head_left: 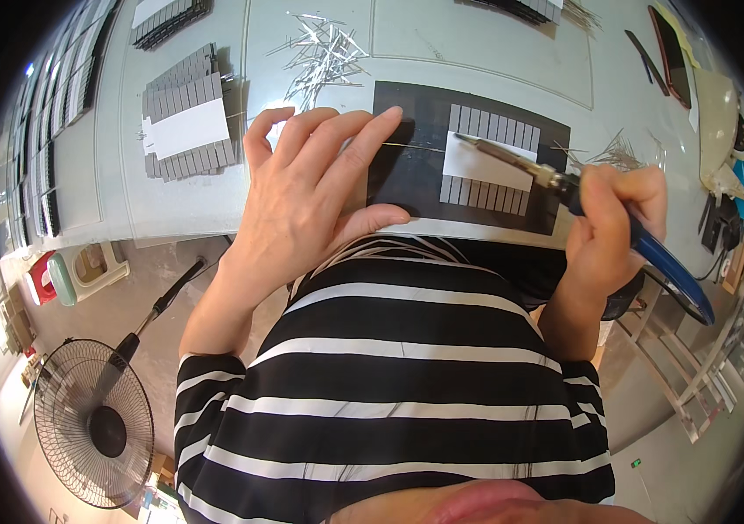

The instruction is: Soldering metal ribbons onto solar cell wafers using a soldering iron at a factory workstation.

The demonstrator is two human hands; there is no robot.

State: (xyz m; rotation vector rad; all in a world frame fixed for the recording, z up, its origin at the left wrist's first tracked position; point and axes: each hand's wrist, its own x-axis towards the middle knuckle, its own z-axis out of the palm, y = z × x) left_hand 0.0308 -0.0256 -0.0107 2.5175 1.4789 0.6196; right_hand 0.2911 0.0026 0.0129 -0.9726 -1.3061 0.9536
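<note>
Your right hand (609, 214): gripping a blue-handled, metal-tipped tool (569, 189) above the black rectangular mat (418, 182). Your left hand (306, 179): open, across its left edge.

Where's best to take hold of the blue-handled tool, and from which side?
The rear of the blue handle, from the lower right, seems best: it is thick and slants that way, clear of the right grip around the front. Avoid the slim metal shaft, whose tip points up-left over the white band.

The right hand (601, 229) — partly — hides the tool (567, 188).
</note>
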